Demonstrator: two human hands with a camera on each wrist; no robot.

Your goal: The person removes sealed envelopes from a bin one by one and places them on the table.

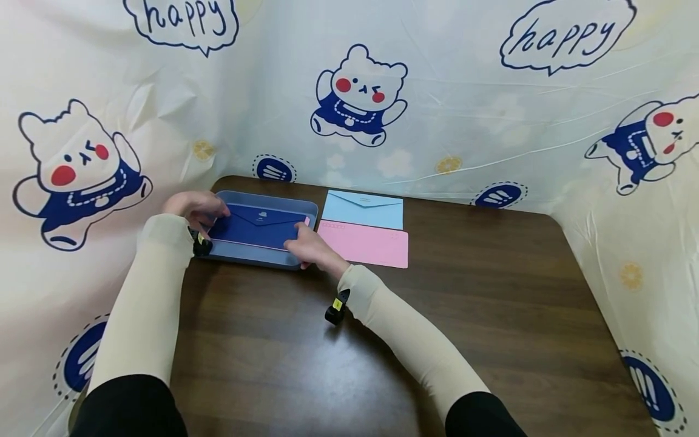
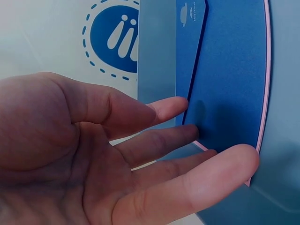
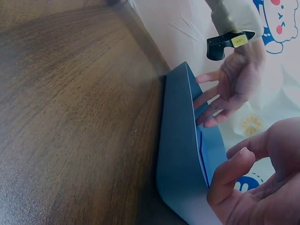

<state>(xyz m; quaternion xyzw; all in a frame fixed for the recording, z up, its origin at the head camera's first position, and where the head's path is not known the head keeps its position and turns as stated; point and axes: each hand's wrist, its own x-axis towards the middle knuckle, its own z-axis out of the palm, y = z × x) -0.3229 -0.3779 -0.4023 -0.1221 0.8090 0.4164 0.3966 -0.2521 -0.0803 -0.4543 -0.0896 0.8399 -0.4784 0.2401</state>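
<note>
A navy blue envelope [image 1: 259,226] with a pointed flap lies in the blue-grey tray [image 1: 256,259]; a thin pink edge [image 2: 266,70] shows along its side. My left hand [image 1: 198,208] is at the tray's left end. In the left wrist view its fingers [image 2: 157,143] are spread and fairly straight, with the tips at the envelope's end. At the opposite end, my right hand [image 1: 314,247] reaches over the tray's rim, its fingertips at the envelope's right edge. In the right wrist view, the tray wall hides most of the envelope.
Right beside the tray, a light blue envelope [image 1: 363,208] and a pink envelope [image 1: 363,244] lie on the brown wooden table [image 1: 480,315], the pink one nearer me. A printed cloth [image 1: 437,91] hangs along the table's back and sides.
</note>
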